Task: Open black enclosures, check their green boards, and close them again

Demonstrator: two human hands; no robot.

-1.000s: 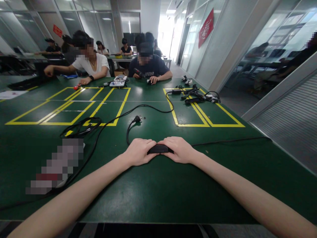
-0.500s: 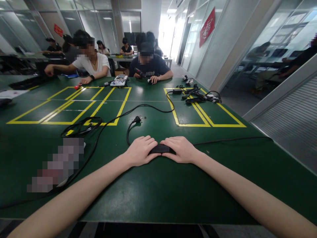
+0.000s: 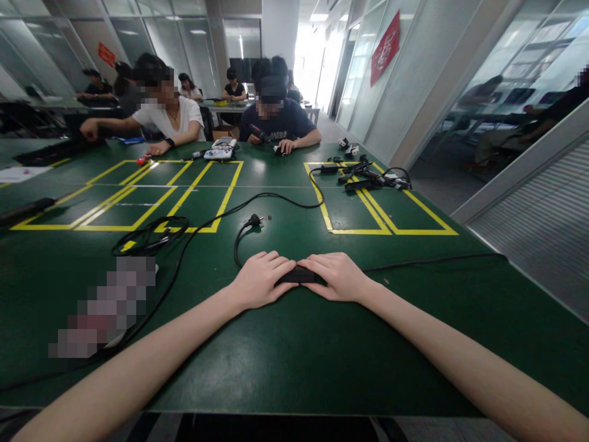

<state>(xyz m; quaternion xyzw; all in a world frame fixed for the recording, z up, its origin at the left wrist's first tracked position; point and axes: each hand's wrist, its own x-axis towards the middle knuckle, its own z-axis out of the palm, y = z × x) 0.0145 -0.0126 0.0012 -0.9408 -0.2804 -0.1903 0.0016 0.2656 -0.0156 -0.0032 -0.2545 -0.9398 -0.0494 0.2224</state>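
From where I stand, I see the left hand (image 3: 263,279) and the right hand (image 3: 335,276) close together, both holding one small black box (image 3: 299,275). The fingers lie over the top and the thumbs are on the near side, so each hand is closed just as far as the box is thick. One hand has each end, which looks like a good way to keep it level and stop it turning. The box is low down, near the middle of the green surface (image 3: 294,362), right in front of the person; I can't tell if it touches. A short cord (image 3: 236,245) bends out from behind the left hand to a black plug (image 3: 254,221), which lies free with its pins pointing right. Past the right hand, a thin cord (image 3: 427,262) runs off to the side edge. I can't see where the cords meet the box, because the hands cover that. To the left is a looped cable (image 3: 150,248) with a yellow tag (image 3: 127,246), probably looped to keep it neat. Farther off, a messy pile of black cords (image 3: 361,183) sits over yellow tape (image 3: 360,232), which seems to mark out spaces. Two people sit across from us.
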